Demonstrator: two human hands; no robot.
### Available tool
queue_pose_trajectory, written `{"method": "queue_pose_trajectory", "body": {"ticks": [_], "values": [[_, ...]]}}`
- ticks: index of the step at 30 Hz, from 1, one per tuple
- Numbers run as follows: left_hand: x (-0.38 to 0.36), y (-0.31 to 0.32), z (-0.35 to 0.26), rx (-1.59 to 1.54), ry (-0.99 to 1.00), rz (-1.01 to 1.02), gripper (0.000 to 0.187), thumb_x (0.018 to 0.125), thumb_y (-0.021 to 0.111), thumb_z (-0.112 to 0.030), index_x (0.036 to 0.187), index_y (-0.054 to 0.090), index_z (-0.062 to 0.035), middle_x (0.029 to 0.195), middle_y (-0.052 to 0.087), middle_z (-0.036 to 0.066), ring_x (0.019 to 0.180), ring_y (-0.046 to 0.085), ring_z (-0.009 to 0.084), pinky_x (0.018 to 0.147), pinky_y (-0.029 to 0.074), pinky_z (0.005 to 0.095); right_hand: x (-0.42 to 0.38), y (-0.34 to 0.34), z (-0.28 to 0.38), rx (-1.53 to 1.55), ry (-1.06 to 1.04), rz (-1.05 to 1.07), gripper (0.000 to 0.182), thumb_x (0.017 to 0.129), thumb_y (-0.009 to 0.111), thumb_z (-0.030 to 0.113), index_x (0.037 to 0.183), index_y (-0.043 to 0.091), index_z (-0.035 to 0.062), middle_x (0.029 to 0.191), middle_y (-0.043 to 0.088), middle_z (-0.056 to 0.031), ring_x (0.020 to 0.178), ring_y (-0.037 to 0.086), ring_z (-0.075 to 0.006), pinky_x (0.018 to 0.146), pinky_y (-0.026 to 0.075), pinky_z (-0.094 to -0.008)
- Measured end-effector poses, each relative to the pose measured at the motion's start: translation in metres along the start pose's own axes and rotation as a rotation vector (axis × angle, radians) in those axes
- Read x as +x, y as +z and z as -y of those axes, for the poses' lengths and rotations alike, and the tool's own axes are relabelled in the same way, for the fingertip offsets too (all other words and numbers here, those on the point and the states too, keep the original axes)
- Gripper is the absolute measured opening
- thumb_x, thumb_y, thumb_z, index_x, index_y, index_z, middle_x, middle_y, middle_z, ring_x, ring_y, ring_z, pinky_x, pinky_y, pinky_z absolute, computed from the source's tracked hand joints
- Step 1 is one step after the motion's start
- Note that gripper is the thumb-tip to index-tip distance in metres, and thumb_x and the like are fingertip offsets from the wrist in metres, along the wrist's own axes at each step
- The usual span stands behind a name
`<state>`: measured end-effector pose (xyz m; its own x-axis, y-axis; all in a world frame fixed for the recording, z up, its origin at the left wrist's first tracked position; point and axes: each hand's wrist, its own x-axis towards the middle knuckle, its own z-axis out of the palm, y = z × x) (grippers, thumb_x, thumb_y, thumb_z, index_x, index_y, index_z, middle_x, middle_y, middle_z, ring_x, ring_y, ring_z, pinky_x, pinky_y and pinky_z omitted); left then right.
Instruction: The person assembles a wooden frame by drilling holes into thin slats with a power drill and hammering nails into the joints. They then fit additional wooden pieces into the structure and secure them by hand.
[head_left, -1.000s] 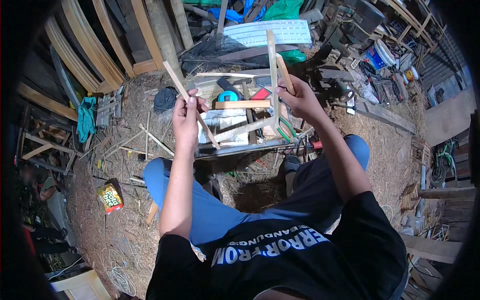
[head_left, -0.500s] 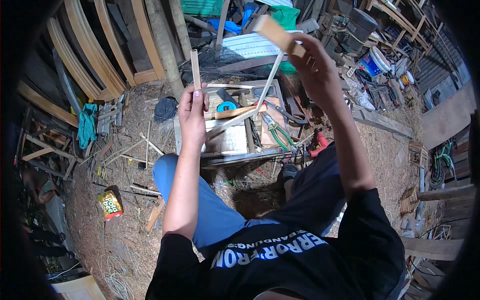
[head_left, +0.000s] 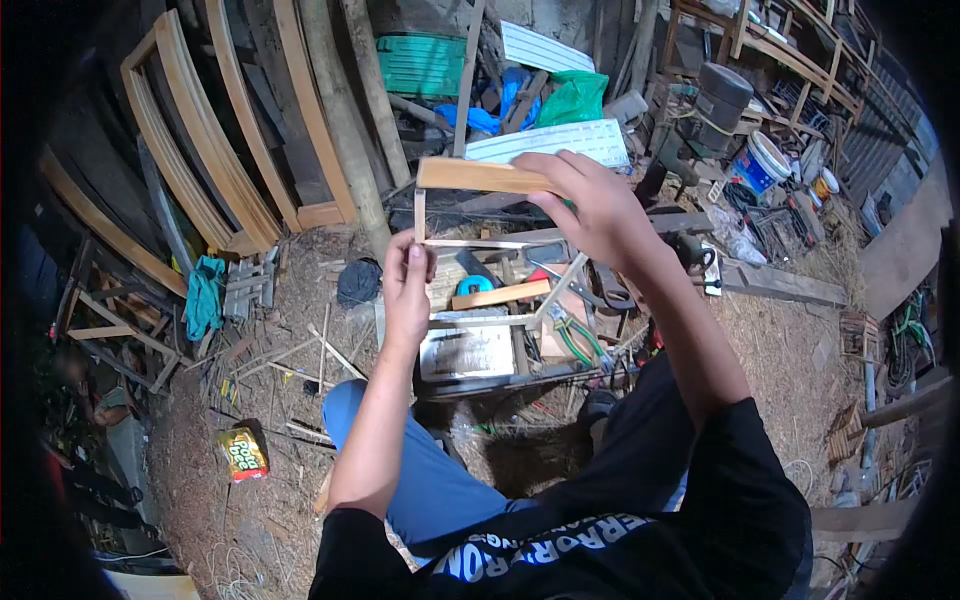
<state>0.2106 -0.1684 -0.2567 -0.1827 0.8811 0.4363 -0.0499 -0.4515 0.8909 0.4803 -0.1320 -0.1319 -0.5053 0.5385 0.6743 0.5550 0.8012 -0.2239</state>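
My left hand (head_left: 407, 292) is closed around a small frame of thin wooden strips (head_left: 420, 215), its fingers near one corner. One short strip of the frame stands upright above that hand. In my right hand (head_left: 592, 205) a flat wooden block (head_left: 480, 176) is gripped by its right end. The block's left end lies at the top of the upright strip, apparently touching it. Under the frame is a low work table (head_left: 480, 385) with a blue tape measure (head_left: 476, 287), a loose wooden piece (head_left: 500, 294) and green-handled pliers (head_left: 575, 338) on it.
Curved wooden frames (head_left: 200, 150) lean at the left. A green crate (head_left: 422, 65) and a green plastic bag (head_left: 575, 97) lie at the back. A white bucket (head_left: 760, 162) stands at the right. A yellow snack packet (head_left: 243, 455) sits on the sawdust-covered ground.
My right hand has brought the block down from its raised, tilted position to lie across the top of the upright strip. My left hand still holds the frame. The view has shifted slightly.
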Motion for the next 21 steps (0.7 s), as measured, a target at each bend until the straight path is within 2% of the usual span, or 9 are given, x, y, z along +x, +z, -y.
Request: {"method": "queue_pose_trajectory", "body": {"ticks": [2,5,6,9,12,15,18,21], "values": [[-0.003,-0.002,-0.002,-0.012,-0.055,-0.024,0.023,0.11,0.051,-0.029,0.114,0.057,-0.0065,0.087,0.052,-0.002,0.077,0.046,0.0092,0.074,0.041,0.0258,-0.006,0.004,-0.007,0.082,-0.009,-0.091,0.034,0.094,0.069,0.012,0.127,0.063,0.0074,0.114,0.067,-0.0169,0.106,0.066,-0.0362,0.091,0.052,-0.0425],[-0.003,-0.006,-0.003,-0.084,0.022,0.03,0.017,0.111,0.049,-0.021,0.113,0.056,-0.0061,0.088,0.051,-0.001,0.079,0.045,0.0087,0.074,0.039,0.025,-0.013,0.0,-0.011,0.159,0.088,0.049,0.035,0.092,0.071,0.006,0.125,0.062,0.0038,0.119,0.067,-0.0175,0.109,0.066,-0.0365,0.092,0.052,-0.0411],[-0.004,-0.008,-0.005,-0.093,0.032,0.049,0.015,0.11,0.05,-0.019,0.112,0.056,-0.0057,0.091,0.051,0.0,0.082,0.046,0.0091,0.077,0.04,0.0253,-0.013,0.003,-0.01,0.154,0.064,0.026,0.033,0.091,0.07,0.003,0.123,0.063,0.003,0.12,0.068,-0.0168,0.107,0.067,-0.0364,0.092,0.052,-0.0406],[-0.002,-0.014,-0.006,-0.151,0.005,0.076,0.014,0.109,0.05,-0.019,0.112,0.055,-0.0061,0.091,0.052,0.0,0.082,0.047,0.0096,0.076,0.041,0.0257,-0.011,0.008,-0.01,0.22,-0.026,0.036,0.034,0.092,0.069,0.006,0.126,0.065,0.0101,0.117,0.071,-0.0142,0.106,0.068,-0.0353,0.089,0.055,-0.0407],[-0.002,-0.015,-0.01,-0.05,0.017,0.057,0.018,0.109,0.052,-0.021,0.118,0.054,-0.0051,0.092,0.055,0.001,0.081,0.05,0.0097,0.075,0.044,0.0259,-0.014,0.01,0.0,0.322,0.137,0.016,0.033,0.091,0.071,0.006,0.123,0.068,0.011,0.12,0.072,-0.0128,0.105,0.07,-0.0324,0.086,0.056,-0.0392],[-0.002,-0.007,-0.009,0.045,-0.005,-0.096,0.024,0.108,0.055,-0.029,0.122,0.055,-0.0086,0.092,0.057,0.001,0.078,0.053,0.0099,0.072,0.046,0.0264,-0.016,0.02,-0.005,0.357,0.101,-0.052,0.033,0.089,0.072,0.004,0.122,0.069,0.0104,0.118,0.073,-0.0118,0.102,0.072,-0.0308,0.084,0.057,-0.0383],[0.0,-0.01,-0.01,0.056,0.04,-0.038,0.025,0.109,0.055,-0.027,0.124,0.054,-0.008,0.093,0.059,0.002,0.082,0.057,0.0106,0.075,0.048,0.0273,-0.017,0.018,-0.003,0.374,0.064,-0.024,0.031,0.089,0.07,-0.003,0.12,0.069,0.0024,0.113,0.074,-0.0141,0.098,0.073,-0.0231,0.086,0.056,-0.0335],[0.001,-0.01,-0.014,0.028,0.062,-0.016,0.023,0.109,0.053,-0.021,0.126,0.053,-0.0052,0.094,0.059,0.003,0.083,0.056,0.0104,0.075,0.049,0.0275,-0.016,0.009,0.0,0.36,0.065,0.007,0.034,0.087,0.07,-0.005,0.12,0.07,0.0029,0.11,0.075,-0.0137,0.095,0.073,-0.0228,0.085,0.056,-0.0326]]}}
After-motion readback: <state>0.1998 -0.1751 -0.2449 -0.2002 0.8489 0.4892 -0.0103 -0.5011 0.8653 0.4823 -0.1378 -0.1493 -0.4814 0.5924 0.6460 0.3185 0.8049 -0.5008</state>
